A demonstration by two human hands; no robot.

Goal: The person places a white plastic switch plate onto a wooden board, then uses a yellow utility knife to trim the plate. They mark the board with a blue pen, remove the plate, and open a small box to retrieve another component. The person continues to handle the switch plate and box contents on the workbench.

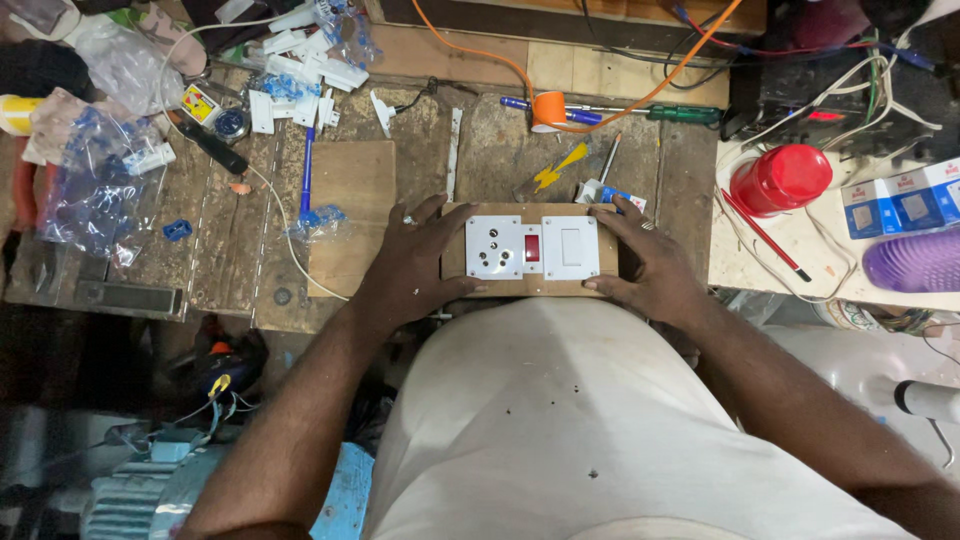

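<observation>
My left hand [415, 262] and right hand [645, 265] grip both ends of the wooden board [530, 283] carrying a socket [494, 247] and switch [570, 247] on the worktop [360, 180].

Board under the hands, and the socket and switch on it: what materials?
Board: looks like bare wood, matt tan, unpainted. Socket and switch: probably moulded plastic, smooth white with a slight sheen. Left hand and right hand grip the board's ends.

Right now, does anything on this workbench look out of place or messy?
The wooden switch board sits square between the left hand and right hand. Behind it, white plastic parts and torn plastic bags lie scattered, and an orange cable trails across the bench.
</observation>
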